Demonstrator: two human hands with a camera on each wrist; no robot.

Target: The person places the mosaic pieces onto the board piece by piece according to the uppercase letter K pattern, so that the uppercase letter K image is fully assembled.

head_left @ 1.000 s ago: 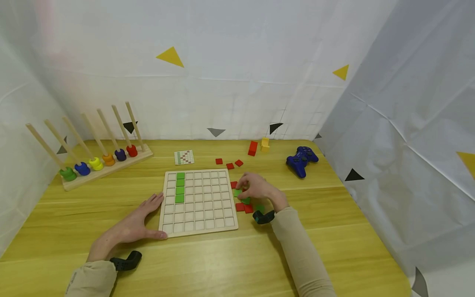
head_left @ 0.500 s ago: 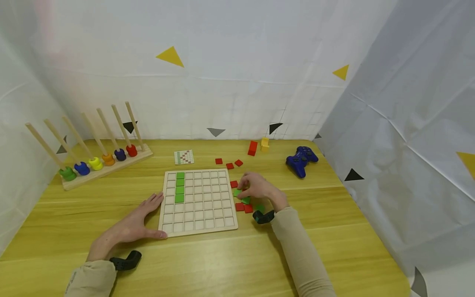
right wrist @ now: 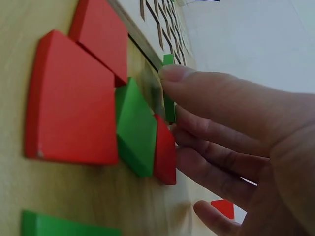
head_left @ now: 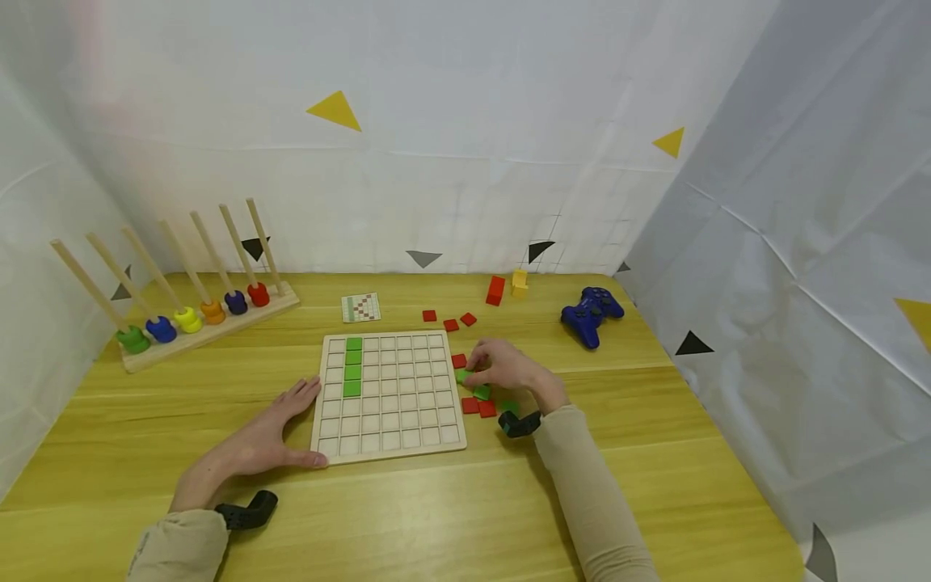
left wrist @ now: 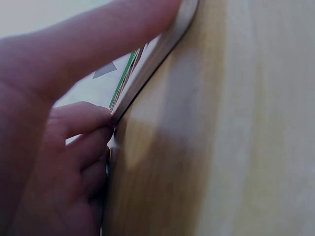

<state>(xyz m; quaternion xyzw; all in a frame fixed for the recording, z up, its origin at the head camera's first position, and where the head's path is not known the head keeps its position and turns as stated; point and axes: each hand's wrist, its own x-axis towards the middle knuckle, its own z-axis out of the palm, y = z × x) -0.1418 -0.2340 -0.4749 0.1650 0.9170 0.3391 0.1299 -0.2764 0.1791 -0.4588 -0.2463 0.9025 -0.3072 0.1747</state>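
A wooden grid board (head_left: 391,397) lies on the table, with several green tiles (head_left: 352,373) in one column near its left side. My left hand (head_left: 262,440) rests against the board's left edge, fingers straight and thumb at the near corner. In the left wrist view, thumb and fingertips touch the board's rim (left wrist: 147,66). Beside the board's right edge, my right hand (head_left: 507,366) pinches a green tile (right wrist: 169,101) between thumb and index finger, held on edge. Below it lie loose red tiles (right wrist: 74,105) and another green tile (right wrist: 137,129).
A small pattern card (head_left: 360,308) lies behind the board, with loose red tiles (head_left: 451,325) to its right. Farther back are a red block (head_left: 495,291) and a yellow block (head_left: 520,284). A blue game controller (head_left: 591,315) sits right; a peg stand (head_left: 218,330) with coloured rings stands left.
The green tile in my right hand has shifted slightly left, toward the board's edge. My left hand has stayed in place.
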